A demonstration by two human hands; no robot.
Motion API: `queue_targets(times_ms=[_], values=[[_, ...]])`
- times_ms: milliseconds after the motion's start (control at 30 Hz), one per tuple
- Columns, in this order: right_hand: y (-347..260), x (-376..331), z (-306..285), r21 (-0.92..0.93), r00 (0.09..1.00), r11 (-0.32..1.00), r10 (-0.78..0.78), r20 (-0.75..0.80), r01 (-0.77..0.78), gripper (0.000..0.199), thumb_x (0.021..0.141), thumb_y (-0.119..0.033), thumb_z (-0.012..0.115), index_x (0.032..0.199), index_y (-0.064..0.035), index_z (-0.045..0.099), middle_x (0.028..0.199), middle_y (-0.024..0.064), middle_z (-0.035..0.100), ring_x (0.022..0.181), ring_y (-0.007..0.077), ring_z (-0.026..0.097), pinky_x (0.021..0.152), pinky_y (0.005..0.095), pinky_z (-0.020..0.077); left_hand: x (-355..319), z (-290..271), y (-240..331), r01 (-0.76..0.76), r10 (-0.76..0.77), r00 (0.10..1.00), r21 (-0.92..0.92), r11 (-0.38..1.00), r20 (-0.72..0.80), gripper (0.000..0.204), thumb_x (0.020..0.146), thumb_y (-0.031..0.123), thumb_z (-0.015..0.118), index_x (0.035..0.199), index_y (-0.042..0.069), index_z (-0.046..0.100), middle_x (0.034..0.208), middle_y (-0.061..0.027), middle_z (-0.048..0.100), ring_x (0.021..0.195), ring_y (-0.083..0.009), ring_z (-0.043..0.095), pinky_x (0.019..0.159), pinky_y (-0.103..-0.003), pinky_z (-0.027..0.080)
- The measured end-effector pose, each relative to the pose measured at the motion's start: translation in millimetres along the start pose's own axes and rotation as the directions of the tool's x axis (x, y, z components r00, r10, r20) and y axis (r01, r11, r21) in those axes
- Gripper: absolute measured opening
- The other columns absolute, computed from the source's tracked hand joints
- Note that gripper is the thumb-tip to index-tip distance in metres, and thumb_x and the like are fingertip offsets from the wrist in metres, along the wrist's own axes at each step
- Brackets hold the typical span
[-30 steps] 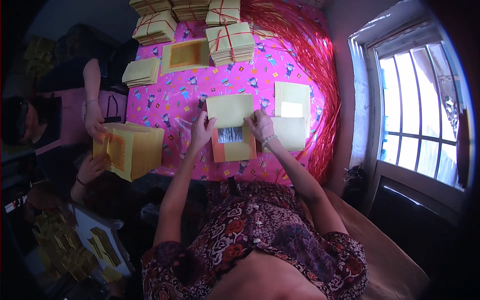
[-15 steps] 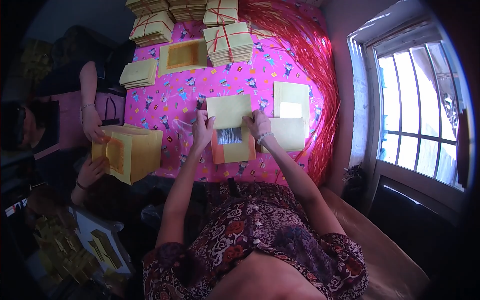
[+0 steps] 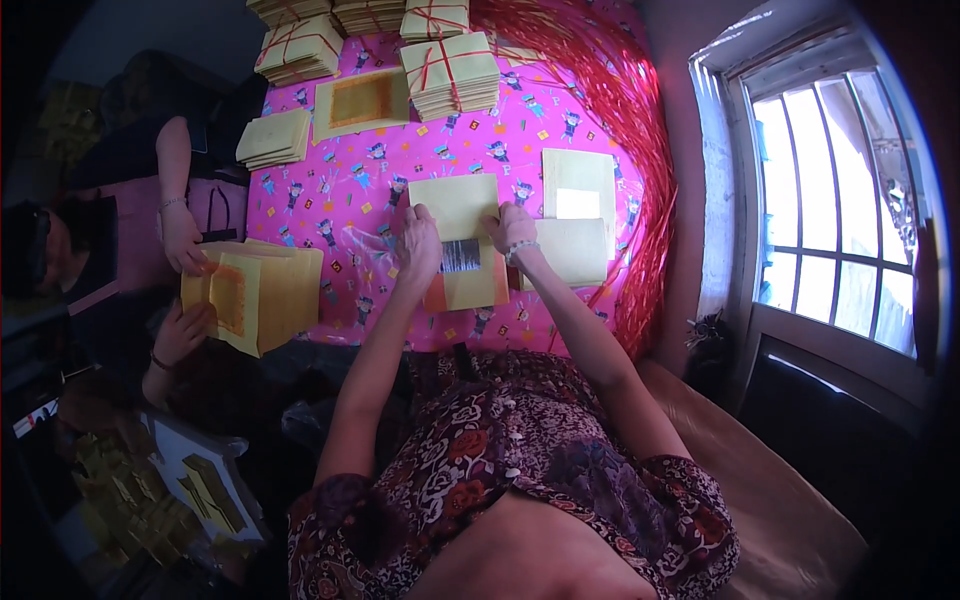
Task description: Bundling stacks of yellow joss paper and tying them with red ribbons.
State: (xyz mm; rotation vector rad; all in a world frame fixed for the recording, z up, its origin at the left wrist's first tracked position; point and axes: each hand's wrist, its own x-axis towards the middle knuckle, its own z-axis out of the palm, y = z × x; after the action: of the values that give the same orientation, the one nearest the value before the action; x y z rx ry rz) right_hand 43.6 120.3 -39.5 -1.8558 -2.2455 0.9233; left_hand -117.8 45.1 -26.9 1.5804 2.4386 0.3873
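A pale yellow paper sheet (image 3: 453, 195) lies on the pink tablecloth in front of me. Below it, toward me, shows a paper piece with orange side bands (image 3: 490, 285) and a dark, shiny rectangle (image 3: 461, 255) in its middle. My left hand (image 3: 421, 240) rests at the sheet's lower left edge with its fingers curled in; the fingertips are partly hidden. At the lower right corner, my right hand (image 3: 512, 228) pinches the sheet's edge. Close by on the right sit a stack of pale paper (image 3: 570, 253) and another sheet (image 3: 580, 172) with a white rectangle (image 3: 578, 204).
Bundles of paper tied with red string (image 3: 450, 80) stand at the back. Red plastic strands (image 3: 640, 140) run down the table's right side. At left, a co-worker's hands (image 3: 185, 250) hold a thick yellow paper stack (image 3: 275, 295). A barred window (image 3: 840, 220) is on the right.
My left hand has turned and shifted right, its fingers curling over the sheet's lower left edge. The right hand stays at the right corner. The whole view has shifted slightly.
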Motion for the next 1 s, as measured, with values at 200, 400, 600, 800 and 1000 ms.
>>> queue_targets(times_ms=[200,400,600,800,1000], values=[[-1.6,-7.5,-3.6,0.045,0.994,0.997,-0.058,-0.098,0.063,0.04,0.079,-0.029,0.068,0.096,0.0031,0.053,0.099,0.0249,0.057,0.089,0.0401,0.059,0.076,0.0453,0.0483,-12.1,-11.8,22.0,0.024,-0.013,0.991,-0.081,0.996,0.135,0.046,0.083,0.026,0.065,0.108,-0.004,0.041,0.107,-0.0232,0.047,0.097,-0.0421,0.056,0.079,-0.049,0.049],[-32.1,-35.3,-19.5,0.03,0.917,0.935,-0.339,-0.209,0.353,0.031,0.075,-0.015,0.068,0.095,-0.0014,0.048,0.091,0.0191,0.052,0.086,0.0362,0.056,0.074,0.044,0.0467,-13.8,3.7,18.0,0.073,-0.07,0.993,-0.04,0.997,0.093,0.05,0.08,0.03,0.069,0.106,-0.003,0.043,0.107,-0.0213,0.047,0.093,-0.0388,0.056,0.076,-0.044,0.051],[-6.5,-32.3,16.5,-0.108,0.881,0.884,-0.465,-0.091,0.455,0.024,0.078,-0.019,0.065,0.092,-0.0043,0.051,0.09,0.0139,0.054,0.09,0.03,0.055,0.079,0.0386,0.0465,-21.8,16.5,14.6,0.077,-0.075,0.997,-0.064,0.995,0.024,0.051,0.08,0.033,0.069,0.107,-0.001,0.041,0.107,-0.02,0.045,0.094,-0.0379,0.056,0.076,-0.044,0.051],[-1.7,-31.2,20.8,-0.086,0.894,0.898,-0.438,-0.094,0.431,0.025,0.077,-0.018,0.065,0.093,-0.0048,0.05,0.093,0.014,0.052,0.092,0.0301,0.054,0.081,0.0394,0.045,-30.4,16.1,7.3,0.034,-0.051,0.996,-0.223,0.974,-0.071,0.056,0.078,0.03,0.071,0.114,0.001,0.04,0.106,-0.0204,0.045,0.09,-0.0412,0.056,0.072,-0.045,0.05],[-3.1,-32.3,18.5,-0.155,0.881,0.877,-0.469,-0.065,0.456,0.023,0.079,-0.017,0.063,0.094,-0.006,0.05,0.092,0.0119,0.052,0.09,0.0284,0.054,0.077,0.0378,0.0451,-30.6,20.8,-0.8,0.001,-0.024,0.995,-0.224,0.975,-0.099,0.057,0.08,0.035,0.068,0.117,0.003,0.038,0.108,-0.0199,0.045,0.087,-0.0416,0.059,0.067,-0.047,0.05]])
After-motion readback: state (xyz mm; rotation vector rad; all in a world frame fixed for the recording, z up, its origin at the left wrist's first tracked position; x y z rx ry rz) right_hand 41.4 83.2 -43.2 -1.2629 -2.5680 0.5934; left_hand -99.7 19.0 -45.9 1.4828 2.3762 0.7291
